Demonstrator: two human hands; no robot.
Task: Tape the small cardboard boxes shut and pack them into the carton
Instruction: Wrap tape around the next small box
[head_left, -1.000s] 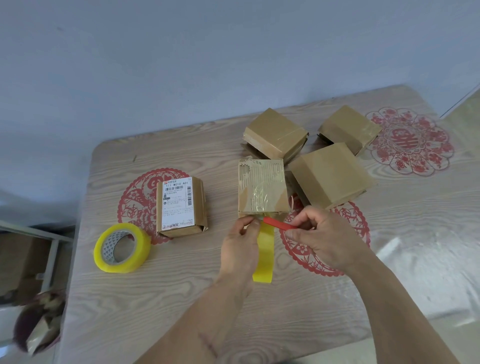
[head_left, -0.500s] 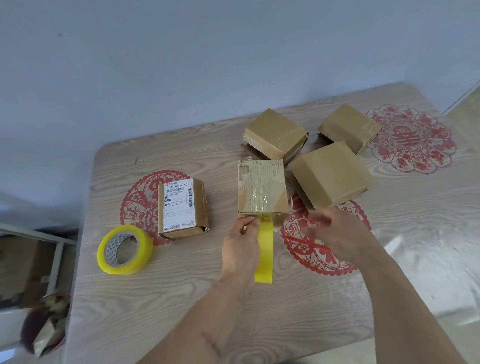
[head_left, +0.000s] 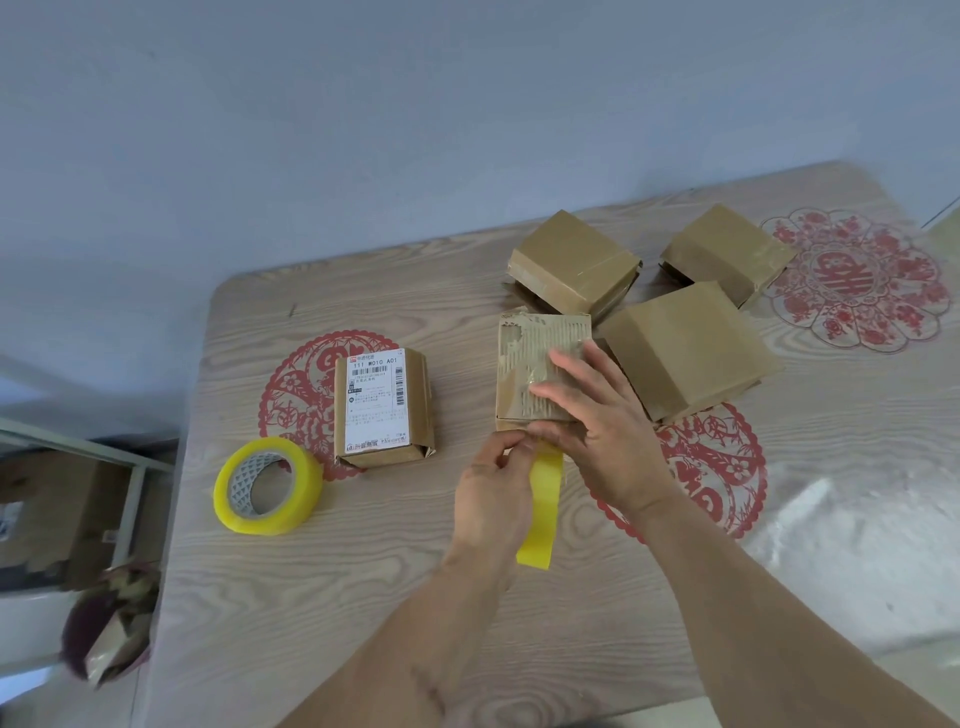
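A small cardboard box with a torn, ribbed top (head_left: 524, 358) lies at the table's middle. My right hand (head_left: 597, 426) rests flat on its top with straight fingers, thumb at the near edge. My left hand (head_left: 493, 493) pinches the upper end of a yellow tape strip (head_left: 543, 514) at the box's near edge; the strip hangs toward me over the table. A labelled box (head_left: 382, 405) sits to the left, with a yellow tape roll (head_left: 267, 486) near it. Three more brown boxes (head_left: 574, 262) (head_left: 727, 249) (head_left: 685, 348) lie behind and to the right.
The wooden table (head_left: 363, 597) carries red paper-cut decorations (head_left: 857, 280). Off its left edge stand a metal frame with cardboard (head_left: 67, 509) and a bag of scraps (head_left: 109, 629). A wall runs behind the table. No carton shows on the table.
My right hand held a red cutter at the tape a second ago; now it holds nothing and has moved up onto the box top. My left hand kept its pinch on the strip.
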